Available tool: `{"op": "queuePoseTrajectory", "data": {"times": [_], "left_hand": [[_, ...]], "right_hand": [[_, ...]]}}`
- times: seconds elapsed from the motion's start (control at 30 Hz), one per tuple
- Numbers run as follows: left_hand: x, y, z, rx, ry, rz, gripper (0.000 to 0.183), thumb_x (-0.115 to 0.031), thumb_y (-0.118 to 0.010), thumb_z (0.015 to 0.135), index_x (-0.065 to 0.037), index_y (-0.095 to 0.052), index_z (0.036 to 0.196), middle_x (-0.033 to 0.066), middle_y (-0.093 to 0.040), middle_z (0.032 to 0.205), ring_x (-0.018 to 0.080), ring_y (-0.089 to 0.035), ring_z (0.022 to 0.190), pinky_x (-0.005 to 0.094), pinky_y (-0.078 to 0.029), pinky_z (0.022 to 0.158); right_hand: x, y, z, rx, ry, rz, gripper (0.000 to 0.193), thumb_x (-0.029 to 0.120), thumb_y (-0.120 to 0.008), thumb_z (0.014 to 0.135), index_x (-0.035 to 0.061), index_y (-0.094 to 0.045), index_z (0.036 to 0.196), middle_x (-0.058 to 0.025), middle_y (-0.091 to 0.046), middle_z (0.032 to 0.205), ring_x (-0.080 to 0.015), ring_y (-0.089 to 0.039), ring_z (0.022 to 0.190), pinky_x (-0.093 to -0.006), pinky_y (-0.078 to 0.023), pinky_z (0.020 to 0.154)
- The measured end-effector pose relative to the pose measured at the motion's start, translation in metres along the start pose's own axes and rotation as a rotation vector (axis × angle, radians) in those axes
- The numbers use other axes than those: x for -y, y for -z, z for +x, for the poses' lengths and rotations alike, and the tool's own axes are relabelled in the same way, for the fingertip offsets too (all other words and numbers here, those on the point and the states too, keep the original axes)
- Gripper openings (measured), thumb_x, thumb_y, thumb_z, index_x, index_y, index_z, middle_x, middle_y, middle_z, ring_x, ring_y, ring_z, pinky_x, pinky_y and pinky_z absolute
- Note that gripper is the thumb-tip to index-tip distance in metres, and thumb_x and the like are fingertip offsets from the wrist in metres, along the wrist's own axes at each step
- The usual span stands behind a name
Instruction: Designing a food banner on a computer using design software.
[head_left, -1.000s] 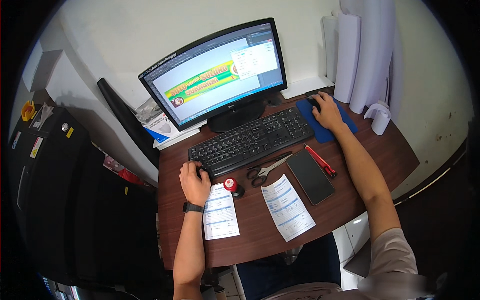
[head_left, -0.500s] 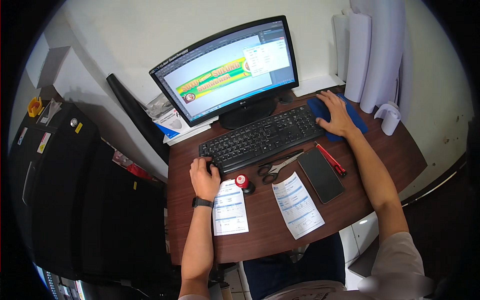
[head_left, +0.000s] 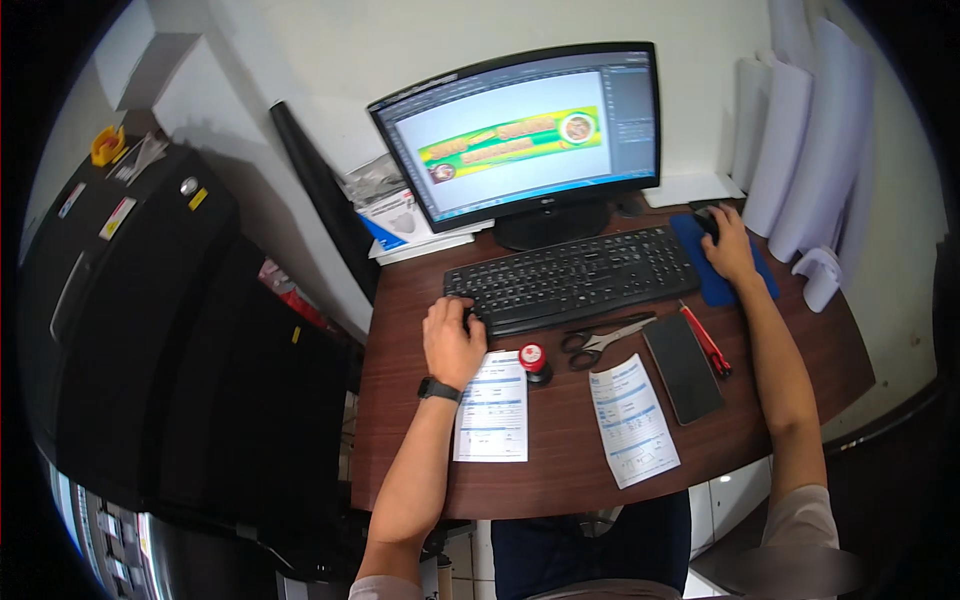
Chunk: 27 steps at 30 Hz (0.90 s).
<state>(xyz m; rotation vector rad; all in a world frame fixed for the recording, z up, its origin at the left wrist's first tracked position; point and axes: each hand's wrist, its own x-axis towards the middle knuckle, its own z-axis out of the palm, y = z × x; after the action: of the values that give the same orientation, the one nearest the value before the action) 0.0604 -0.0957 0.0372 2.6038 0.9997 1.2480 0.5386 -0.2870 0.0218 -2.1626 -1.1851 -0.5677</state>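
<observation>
My right hand point(head_left: 732, 247) rests over a black computer mouse point(head_left: 708, 218) on a blue mouse pad point(head_left: 752, 284), fingers curved round it. At the left end of the black keyboard point(head_left: 570, 278), my left hand point(head_left: 455, 342) lies with its fingers bent and apart on the corner keys, holding nothing. A dark watch point(head_left: 440, 389) is on that wrist. Behind the keyboard, the monitor point(head_left: 520, 135) displays a green and yellow banner design in an editing window. Just below my left hand lies a printed paper form point(head_left: 492, 415), with a red-topped stamp point(head_left: 534, 362) beside it.
A second form point(head_left: 635, 425), scissors point(head_left: 600, 342), a dark phone point(head_left: 683, 368) and a red cutter point(head_left: 708, 343) lie on the brown desk point(head_left: 540, 490). White paper rolls point(head_left: 815, 150) stand behind at right. A large black machine point(head_left: 190, 350) fills the left side.
The whole view has shifted, with the desk now farther right. A dialog box on the monitor has closed. My right hand has moved over the pad, and the mouse now shows. My left hand stays at the keyboard.
</observation>
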Motion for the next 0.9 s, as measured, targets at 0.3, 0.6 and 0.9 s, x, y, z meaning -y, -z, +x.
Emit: {"op": "queuePoseTrajectory", "data": {"times": [0.3, 0.6, 0.9], "left_hand": [[0.002, 0.002, 0.0, 0.013, 0.011, 0.009, 0.017, -0.008, -0.064, 0.087, -0.004, -0.068, 0.103, 0.0118, -0.065, 0.104, 0.033, -0.06, 0.102, 0.0434, -0.045, 0.088], [0.001, -0.001, -0.001, 0.011, 0.009, -0.027, 0.017, -0.006, -0.065, 0.087, -0.003, -0.067, 0.104, 0.0129, -0.065, 0.106, 0.0349, -0.06, 0.104, 0.0435, -0.046, 0.091], [0.004, 0.0, 0.0, 0.01, 0.001, -0.006, 0.018, -0.008, -0.064, 0.087, -0.004, -0.068, 0.105, 0.0115, -0.065, 0.106, 0.0326, -0.06, 0.104, 0.043, -0.046, 0.09]], "right_hand": [[0.009, 0.002, 0.002, 0.032, 0.005, 0.044, 0.048, 0.009, -0.067, 0.089, 0.008, -0.06, 0.136, -0.0192, -0.055, 0.139, -0.0398, -0.053, 0.128, -0.0465, -0.045, 0.11], [0.007, 0.006, 0.0, 0.043, 0.01, 0.055, 0.048, 0.009, -0.069, 0.09, 0.0094, -0.06, 0.137, -0.0194, -0.054, 0.141, -0.04, -0.052, 0.131, -0.0456, -0.043, 0.112], [0.013, 0.009, 0.001, 0.049, 0.009, 0.046, 0.047, 0.009, -0.069, 0.09, 0.0081, -0.061, 0.137, -0.0195, -0.055, 0.14, -0.0406, -0.052, 0.129, -0.0461, -0.044, 0.111]]}}
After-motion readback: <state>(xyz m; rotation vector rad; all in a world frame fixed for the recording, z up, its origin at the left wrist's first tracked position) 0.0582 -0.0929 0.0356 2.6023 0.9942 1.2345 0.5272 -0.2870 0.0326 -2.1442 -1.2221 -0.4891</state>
